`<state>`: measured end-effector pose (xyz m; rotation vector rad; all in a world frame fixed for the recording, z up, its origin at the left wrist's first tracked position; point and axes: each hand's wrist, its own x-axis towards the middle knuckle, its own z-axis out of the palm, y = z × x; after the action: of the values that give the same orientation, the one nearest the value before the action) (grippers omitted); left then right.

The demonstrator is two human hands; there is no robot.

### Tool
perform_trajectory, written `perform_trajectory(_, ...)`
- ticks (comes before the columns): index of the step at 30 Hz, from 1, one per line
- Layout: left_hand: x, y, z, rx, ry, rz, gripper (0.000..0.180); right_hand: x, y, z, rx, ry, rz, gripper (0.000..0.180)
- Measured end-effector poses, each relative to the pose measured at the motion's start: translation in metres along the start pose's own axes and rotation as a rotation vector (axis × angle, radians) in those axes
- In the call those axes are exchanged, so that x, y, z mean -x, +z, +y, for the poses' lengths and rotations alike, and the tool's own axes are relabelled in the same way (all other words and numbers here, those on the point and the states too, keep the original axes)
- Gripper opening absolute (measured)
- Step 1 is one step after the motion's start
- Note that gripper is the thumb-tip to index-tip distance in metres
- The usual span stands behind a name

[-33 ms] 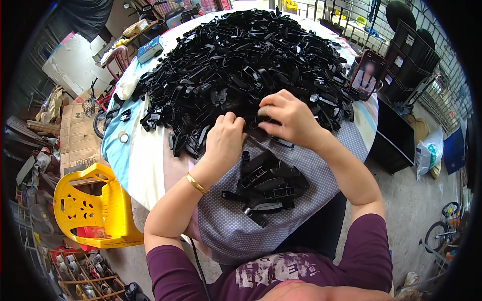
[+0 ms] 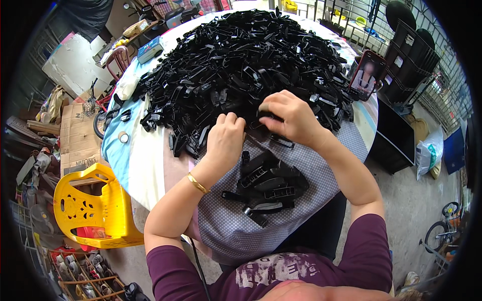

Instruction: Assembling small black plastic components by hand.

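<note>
not much room here tbh. both hands, left hand (image 2: 224,143) and right hand (image 2: 291,118), are jammed against the near edge of the big heap of black plastic clips (image 2: 241,65), which blocks everything beyond and to both sides of the grip. just behind the grip sits a small pile of clips (image 2: 268,188) on the dotted cloth (image 2: 326,170). bare cloth shows right of that pile. a phone (image 2: 368,75) stands past the right hand.
</note>
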<state>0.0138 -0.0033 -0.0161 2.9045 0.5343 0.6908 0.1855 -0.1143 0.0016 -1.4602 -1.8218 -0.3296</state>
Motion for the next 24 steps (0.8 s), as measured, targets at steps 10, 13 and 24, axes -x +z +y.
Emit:
perform_trajectory(10, -0.014, -0.032, -0.007, 1.238, -0.461, -0.066, 0.023, 0.002, 0.004, -0.029, -0.635, 0.394, 0.001, 0.021)
perform_trajectory(13, -0.015, -0.026, -0.016, 1.62, -0.466, -0.263, 0.042, 0.002, 0.015, -0.027, -0.752, 0.4, 0.086, 0.018)
perform_trajectory(24, -0.01, -0.022, 0.0, 1.284, -0.302, -0.096, 0.033, 0.002, 0.01, -0.026, -0.948, 0.626, 0.087, 0.016)
